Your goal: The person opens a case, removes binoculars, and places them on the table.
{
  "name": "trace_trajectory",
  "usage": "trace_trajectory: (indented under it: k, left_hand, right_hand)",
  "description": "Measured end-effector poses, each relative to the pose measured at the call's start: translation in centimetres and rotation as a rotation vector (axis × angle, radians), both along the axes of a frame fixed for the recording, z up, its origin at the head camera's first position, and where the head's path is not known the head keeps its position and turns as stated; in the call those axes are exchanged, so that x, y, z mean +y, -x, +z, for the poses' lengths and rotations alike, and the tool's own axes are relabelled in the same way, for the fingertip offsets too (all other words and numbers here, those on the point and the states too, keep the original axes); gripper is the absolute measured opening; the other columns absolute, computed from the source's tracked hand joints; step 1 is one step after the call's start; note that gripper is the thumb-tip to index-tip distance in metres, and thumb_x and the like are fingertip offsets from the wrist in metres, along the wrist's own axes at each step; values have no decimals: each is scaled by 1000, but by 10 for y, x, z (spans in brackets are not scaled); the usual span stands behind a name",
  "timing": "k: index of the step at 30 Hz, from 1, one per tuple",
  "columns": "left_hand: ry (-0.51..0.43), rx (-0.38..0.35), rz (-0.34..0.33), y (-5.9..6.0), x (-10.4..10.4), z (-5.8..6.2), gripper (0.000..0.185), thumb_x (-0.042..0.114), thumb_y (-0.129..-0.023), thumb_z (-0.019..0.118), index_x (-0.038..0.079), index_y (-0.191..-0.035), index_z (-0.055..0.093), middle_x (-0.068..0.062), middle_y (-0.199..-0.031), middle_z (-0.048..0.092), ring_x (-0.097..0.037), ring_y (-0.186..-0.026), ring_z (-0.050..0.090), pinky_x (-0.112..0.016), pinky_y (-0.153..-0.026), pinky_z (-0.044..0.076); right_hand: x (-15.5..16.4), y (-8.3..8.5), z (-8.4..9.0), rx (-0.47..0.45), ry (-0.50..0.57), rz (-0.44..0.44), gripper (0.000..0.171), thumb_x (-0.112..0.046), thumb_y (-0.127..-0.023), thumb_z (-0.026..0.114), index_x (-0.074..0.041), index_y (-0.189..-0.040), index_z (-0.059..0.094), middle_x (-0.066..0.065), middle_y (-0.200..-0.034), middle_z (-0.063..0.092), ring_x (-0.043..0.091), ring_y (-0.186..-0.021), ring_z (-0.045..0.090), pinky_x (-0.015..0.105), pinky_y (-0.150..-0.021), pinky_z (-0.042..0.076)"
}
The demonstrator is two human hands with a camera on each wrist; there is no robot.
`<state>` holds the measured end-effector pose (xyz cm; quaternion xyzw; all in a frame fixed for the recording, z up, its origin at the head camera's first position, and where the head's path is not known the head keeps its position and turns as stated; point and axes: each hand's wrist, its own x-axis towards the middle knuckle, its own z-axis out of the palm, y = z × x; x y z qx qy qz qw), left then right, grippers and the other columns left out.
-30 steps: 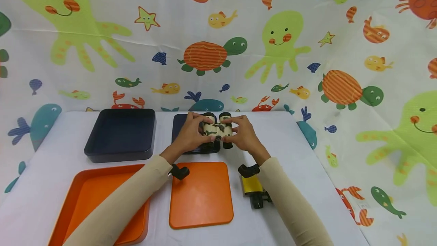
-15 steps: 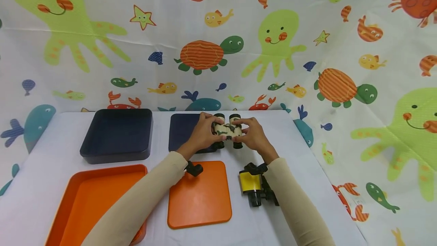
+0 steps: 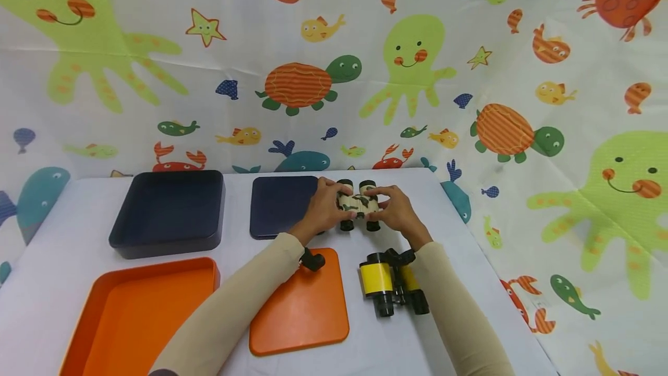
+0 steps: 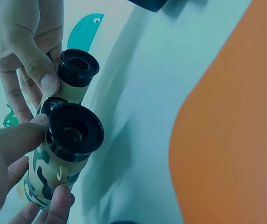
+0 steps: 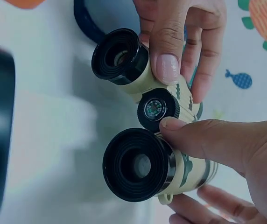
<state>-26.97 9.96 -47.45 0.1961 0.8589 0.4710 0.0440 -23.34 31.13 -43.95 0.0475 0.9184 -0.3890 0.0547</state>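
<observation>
Both hands [image 3: 360, 210] grip camo binoculars [image 3: 357, 204] above table [image 3: 459, 260].

On the table [image 3: 78, 213], a deep tray [image 3: 167, 213] sits far left with a flat lid [image 3: 279, 205] to its right. Nearer lie another tray [image 3: 135, 312] and lid [image 3: 300, 312]. A second pair of binoculars [image 3: 391, 280] lies right of the near lid; the held binoculars [image 3: 357, 205] are beyond them.

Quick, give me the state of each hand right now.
Left hand: fingers curled round the left barrel of the camouflage binoculars, holding it.
Right hand: grips the right barrel of the same binoculars.
</observation>
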Motion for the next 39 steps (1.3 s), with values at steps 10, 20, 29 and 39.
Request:
trace_trajectory:
  k: [10, 20, 29, 39]
  left_hand:
    - [3, 14, 19, 2, 12, -5, 48, 24, -84, 93, 15, -126, 73, -18, -142, 43, -38, -111, 62, -50, -103, 53]
    - [52, -4, 58, 4, 18, -8, 47, 25, -84, 93, 16, -125, 73, -17, -143, 42, -36, -114, 62, -47, -106, 53]
    - [82, -8, 50, 9, 13, -10, 48, 27, -86, 92, 16, -128, 71, -16, -144, 44, -35, -116, 62, -47, -107, 53]
    - [219, 122, -48, 0, -12, 14, 47, 34, -101, 75, 12, -141, 64, -20, -137, 51, -34, -119, 58, -47, -101, 54]
  right_hand:
    - [8, 5, -5, -34, 21, -21, 60, -6, -84, 90, -25, -137, 73, 15, -159, 45, 40, -131, 63, 53, -102, 59]
    - [9, 10, -13, -68, 51, -44, 59, -3, -84, 89, -24, -137, 73, 15, -164, 42, 39, -130, 63, 53, -103, 58]
    - [6, 16, -16, -70, 62, -36, 59, -5, -84, 89, -24, -138, 72, 14, -165, 43, 39, -132, 64, 56, -108, 55]
    - [-5, 11, -12, -72, 24, -70, 51, -20, -96, 80, -25, -145, 66, 14, -167, 39, 42, -146, 47, 61, -116, 47]
